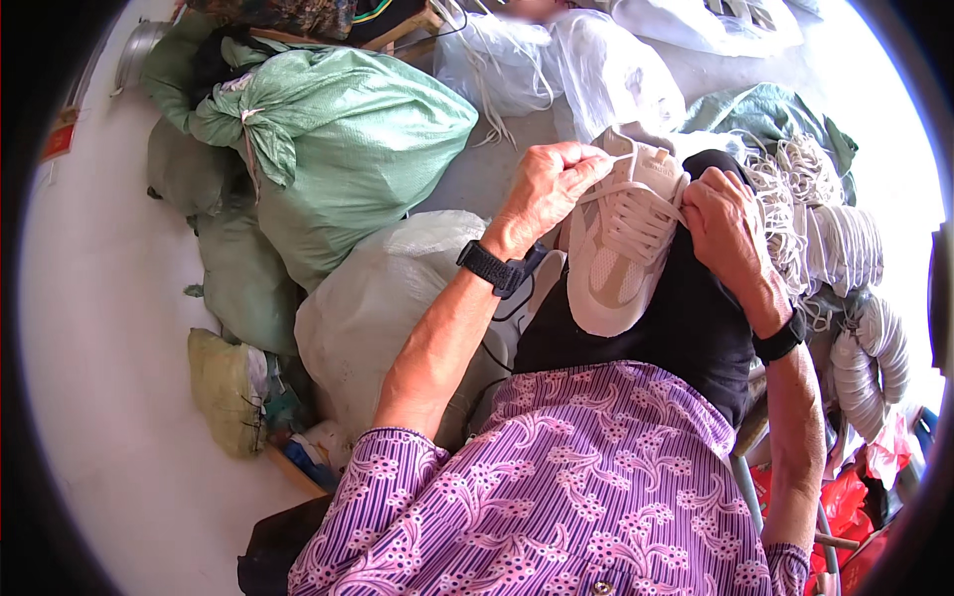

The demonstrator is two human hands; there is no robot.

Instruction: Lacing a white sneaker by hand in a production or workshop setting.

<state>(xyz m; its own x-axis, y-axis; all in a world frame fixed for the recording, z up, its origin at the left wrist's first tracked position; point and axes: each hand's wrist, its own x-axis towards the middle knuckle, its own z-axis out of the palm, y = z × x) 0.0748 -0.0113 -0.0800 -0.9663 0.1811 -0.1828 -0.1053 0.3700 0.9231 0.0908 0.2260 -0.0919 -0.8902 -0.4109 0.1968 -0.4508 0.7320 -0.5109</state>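
A beige and white sneaker [613, 268] rests on my lap over black trousers, its toe pointing toward me. White shoelace [636, 221] crosses its front in several rows. My left hand [558, 184] pinches a lace end beside the top of the shoe, at its left. At the shoe's right edge, my right hand [723, 221] is closed, with a bit of lace running from the eyelets to its fingers. Both wrists carry black bands.
Green woven sacks [358, 129] are piled at the left, with a whitish sack [388, 308] nearer my leg. Bundles of white laces [840, 248] hang at the right. Clear plastic bags [606, 74] lie beyond the shoe. Red bags [845, 517] sit at lower right.
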